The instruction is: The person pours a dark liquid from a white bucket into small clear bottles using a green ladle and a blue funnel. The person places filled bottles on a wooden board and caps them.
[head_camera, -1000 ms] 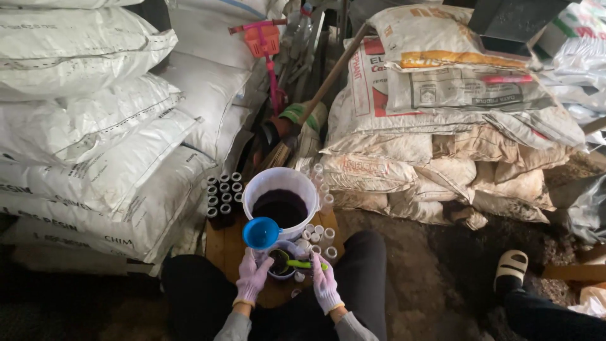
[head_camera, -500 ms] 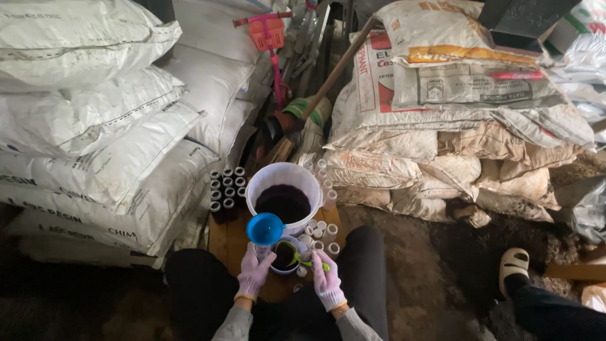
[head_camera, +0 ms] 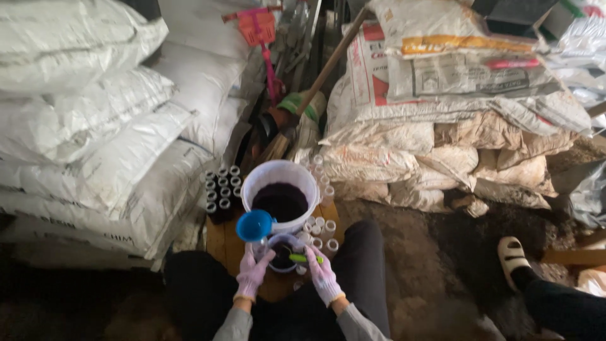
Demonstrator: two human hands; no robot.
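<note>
I sit with a low wooden board (head_camera: 222,241) between my knees. My left hand (head_camera: 253,273), in a pale glove, grips a small tube topped by a blue funnel (head_camera: 254,225). My right hand (head_camera: 322,275), also gloved, holds a green scoop (head_camera: 303,257) over a small round bowl (head_camera: 282,251) of dark material. Behind the bowl stands a white bucket (head_camera: 252,183) with dark liquid or powder inside. Small white tubes (head_camera: 320,228) stand to the right of the bowl. Dark-filled tubes (head_camera: 219,186) stand in rows left of the bucket.
White sacks (head_camera: 88,126) are stacked high on the left. Printed and brown sacks (head_camera: 454,113) pile up on the right. Tools with a wooden handle (head_camera: 328,63) and an orange scraper (head_camera: 260,28) lean at the back. Another person's foot in a white sandal (head_camera: 512,254) rests at right.
The camera has shifted slightly. My hands stay at the bowl and funnel, with the scoop still over the bowl.
</note>
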